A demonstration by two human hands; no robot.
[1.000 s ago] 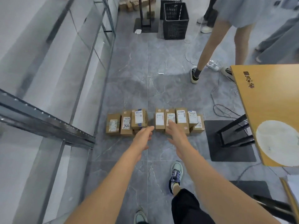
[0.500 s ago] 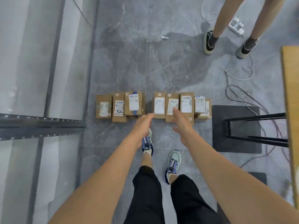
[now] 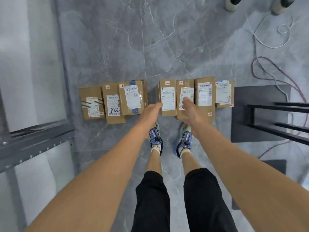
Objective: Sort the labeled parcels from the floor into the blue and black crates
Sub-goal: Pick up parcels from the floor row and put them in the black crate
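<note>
While both arms are stretching downward, the left hand (image 3: pixel 151 111) is hanging with loosely straight fingers, holding nothing, fingertips just beside the left edge of a cardboard parcel (image 3: pixel 168 99). The right hand (image 3: pixel 190 112) is spreading its fingers over the neighbouring parcel (image 3: pixel 184 90); contact cannot be told. Rectangular, brown and matte, the parcels are lying in a row on the grey veined floor (image 3: pixel 117 47), long axes pointing away from the person, white labels facing up. Three more boxes (image 3: pixel 112 102) are sitting left of the left hand, two others (image 3: pixel 204 96) right of the right hand.
</note>
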